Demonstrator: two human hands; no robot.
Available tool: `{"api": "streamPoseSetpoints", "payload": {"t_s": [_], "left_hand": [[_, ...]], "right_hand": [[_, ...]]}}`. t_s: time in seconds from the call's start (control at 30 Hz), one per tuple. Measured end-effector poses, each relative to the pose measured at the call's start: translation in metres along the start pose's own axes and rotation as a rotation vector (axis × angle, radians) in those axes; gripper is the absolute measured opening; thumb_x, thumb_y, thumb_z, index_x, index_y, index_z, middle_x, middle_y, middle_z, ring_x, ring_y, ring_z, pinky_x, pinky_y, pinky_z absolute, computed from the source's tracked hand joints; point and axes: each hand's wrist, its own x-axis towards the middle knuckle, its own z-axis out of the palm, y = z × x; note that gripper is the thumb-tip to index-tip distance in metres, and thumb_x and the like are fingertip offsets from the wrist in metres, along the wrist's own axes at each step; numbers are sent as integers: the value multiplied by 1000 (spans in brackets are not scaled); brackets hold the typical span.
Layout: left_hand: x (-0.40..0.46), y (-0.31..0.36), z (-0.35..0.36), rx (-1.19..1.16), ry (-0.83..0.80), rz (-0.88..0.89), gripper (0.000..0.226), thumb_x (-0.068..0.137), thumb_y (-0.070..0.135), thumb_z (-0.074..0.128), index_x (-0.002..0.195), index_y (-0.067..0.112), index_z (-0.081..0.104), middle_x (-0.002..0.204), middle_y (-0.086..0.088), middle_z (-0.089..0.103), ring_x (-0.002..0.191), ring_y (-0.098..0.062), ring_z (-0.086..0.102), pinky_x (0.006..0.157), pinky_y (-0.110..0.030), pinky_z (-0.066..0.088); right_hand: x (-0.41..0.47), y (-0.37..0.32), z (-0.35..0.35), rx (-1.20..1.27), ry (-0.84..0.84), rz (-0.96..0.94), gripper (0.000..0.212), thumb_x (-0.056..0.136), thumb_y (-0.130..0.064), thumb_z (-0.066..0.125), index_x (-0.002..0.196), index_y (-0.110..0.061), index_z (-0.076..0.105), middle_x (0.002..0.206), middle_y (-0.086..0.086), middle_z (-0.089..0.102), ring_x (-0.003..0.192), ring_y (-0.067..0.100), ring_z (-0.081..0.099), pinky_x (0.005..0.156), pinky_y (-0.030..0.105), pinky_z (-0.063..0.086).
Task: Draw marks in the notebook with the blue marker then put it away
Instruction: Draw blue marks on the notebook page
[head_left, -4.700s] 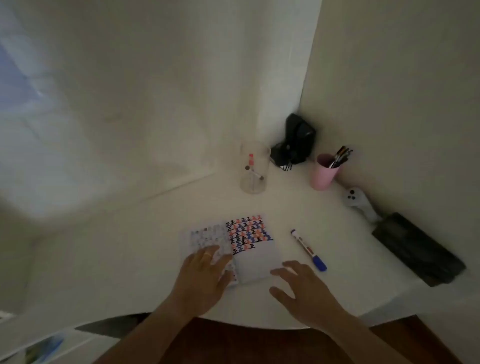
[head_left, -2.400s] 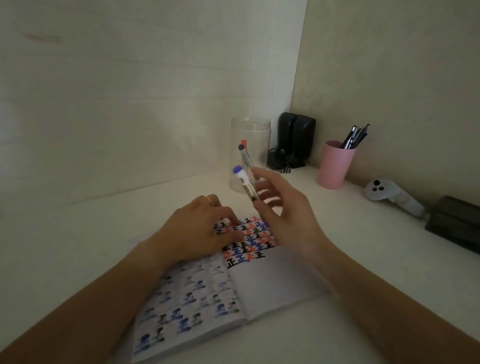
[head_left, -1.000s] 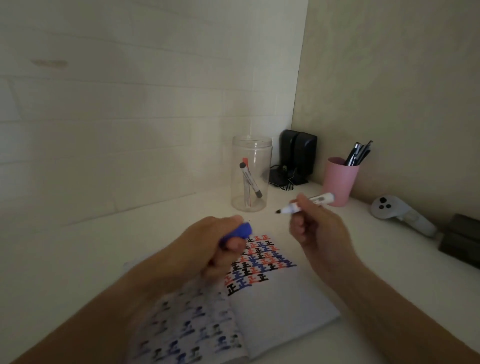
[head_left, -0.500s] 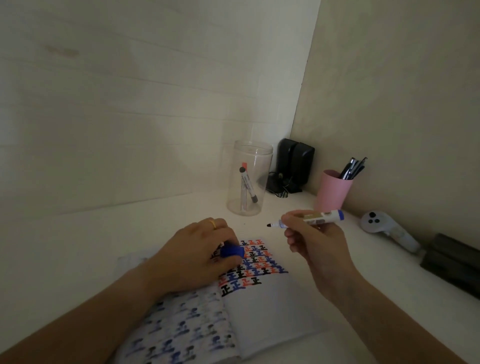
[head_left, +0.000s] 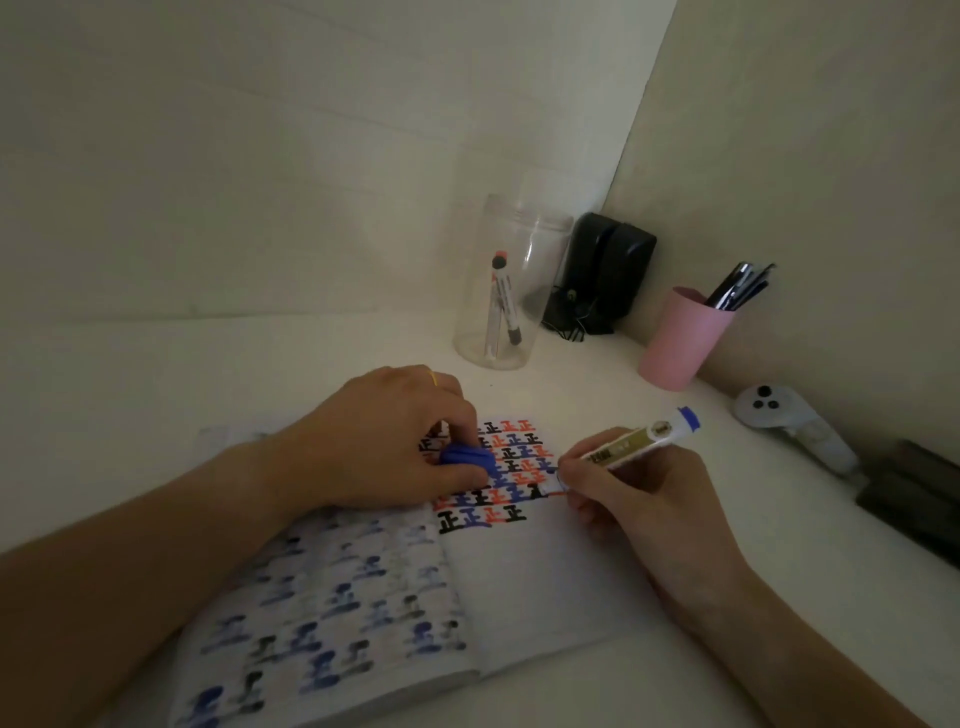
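An open notebook (head_left: 545, 577) lies on the white desk, its right page filled at the top with rows of black, red and blue marks. My right hand (head_left: 639, 499) grips the blue marker (head_left: 631, 448), uncapped, its tip down on the right page at the end of a row of marks. My left hand (head_left: 384, 447) rests on the notebook's top left and pinches the blue cap (head_left: 467, 458) between thumb and fingers.
A clear plastic jar (head_left: 506, 283) with two markers inside stands behind the notebook. A black device (head_left: 602, 273) sits in the corner, a pink cup of pens (head_left: 683, 338) to its right. A white controller (head_left: 795, 428) and a dark flat object (head_left: 914, 499) lie along the right wall.
My right hand picked up the marker, my left pulled off the cap. In the last half second the right hand dropped from mid-air and set the tip on the page.
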Motion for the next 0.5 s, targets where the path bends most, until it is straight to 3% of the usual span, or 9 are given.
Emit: {"api": "streamPoseSetpoints", "payload": {"t_s": [0.5], "left_hand": [[-1,4,-4,-5,-30,-8,39,79,69,60,99,37,69,98,17,65,90,-5,59,82,-39,54]], "right_hand": [[-3,-1,2,-127,-38,9,4,80,-18,79,79,-14,77,62,3,73,52,9,65,51,14,47]]}}
